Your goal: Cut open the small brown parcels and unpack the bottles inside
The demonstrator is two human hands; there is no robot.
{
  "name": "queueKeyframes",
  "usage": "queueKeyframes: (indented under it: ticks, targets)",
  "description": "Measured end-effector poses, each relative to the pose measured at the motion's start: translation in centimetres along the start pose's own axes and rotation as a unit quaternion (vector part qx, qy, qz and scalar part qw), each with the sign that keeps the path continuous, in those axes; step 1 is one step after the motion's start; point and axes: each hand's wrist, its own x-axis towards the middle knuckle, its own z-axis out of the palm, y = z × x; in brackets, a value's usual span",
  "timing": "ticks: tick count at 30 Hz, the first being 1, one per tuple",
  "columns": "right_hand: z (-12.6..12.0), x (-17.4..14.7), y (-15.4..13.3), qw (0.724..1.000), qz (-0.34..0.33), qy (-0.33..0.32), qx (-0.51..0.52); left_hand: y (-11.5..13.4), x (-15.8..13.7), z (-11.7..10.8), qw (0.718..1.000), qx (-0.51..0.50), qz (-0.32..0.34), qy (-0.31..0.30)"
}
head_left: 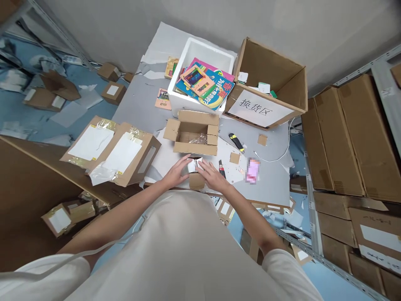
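Note:
At the table's near edge, a small cardboard box [196, 182] sits between my two hands, with a brown flap toward me. White pieces [191, 166] show at its top, too small to identify. My left hand [176, 173] grips the left side, fingertips on the white part. From the right, my right hand [213, 175] closes in with its fingers pressed on the white part. Just beyond them stands an opened cardboard box [196, 147] with its flaps folded out and clear plastic inside. A red and black box cutter [222, 169] lies beside my right hand.
A white foam box [188, 94] holds colourful books, beside a large labelled carton [269, 83]. A yellow and black cutter [236, 142], a pink blurred item [252, 170] and a white cable [278, 158] lie right. Taped parcels [125, 154] stand left; shelved cartons [338, 138] line the right.

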Motion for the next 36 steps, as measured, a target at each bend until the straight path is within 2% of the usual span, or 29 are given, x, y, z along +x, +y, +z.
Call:
queueKeyframes:
  ticks: [1,3,7,10,15,21,24,29,32,36]
  targets:
    - [0.0,0.1,0.0,1.0,-0.013,-0.006,-0.012,-0.1,0.1,0.0,1.0,0.0,0.001,0.002]
    - [0.2,0.8,-0.2,1.0,-0.002,0.022,-0.013,-0.1,0.1,0.1,1.0,-0.003,0.004,0.008]
    - [0.2,3.2,-0.6,0.986,0.104,0.13,0.018,0.0,0.0,0.4,0.999,-0.023,-0.017,0.023]
    - [-0.6,4.4,0.1,0.99,0.098,0.099,0.02,0.0,-0.2,0.8,0.998,-0.049,-0.034,0.035]
    - [-1.2,4.7,1.2,0.995,0.096,0.034,-0.001,-0.2,-0.5,1.1,0.997,-0.068,-0.031,0.032]
    - [-1.0,6.0,0.7,0.995,0.095,0.009,-0.019,-0.5,-0.1,0.6,0.998,-0.051,-0.01,0.038]
    - [-1.3,6.6,1.1,0.996,0.083,-0.011,-0.003,-0.6,0.1,0.1,0.998,-0.039,-0.012,0.04]
    - [-2.2,5.7,1.6,0.998,0.025,-0.061,-0.013,-0.3,0.9,-1.1,1.0,-0.006,-0.014,0.0]
    - [-1.7,4.6,1.0,0.997,0.027,-0.057,-0.036,-0.3,1.6,-1.7,0.999,-0.007,0.001,-0.043]
    - [0.4,3.9,0.5,0.996,0.083,-0.005,-0.032,-0.5,1.9,-1.9,0.998,-0.002,0.015,-0.069]
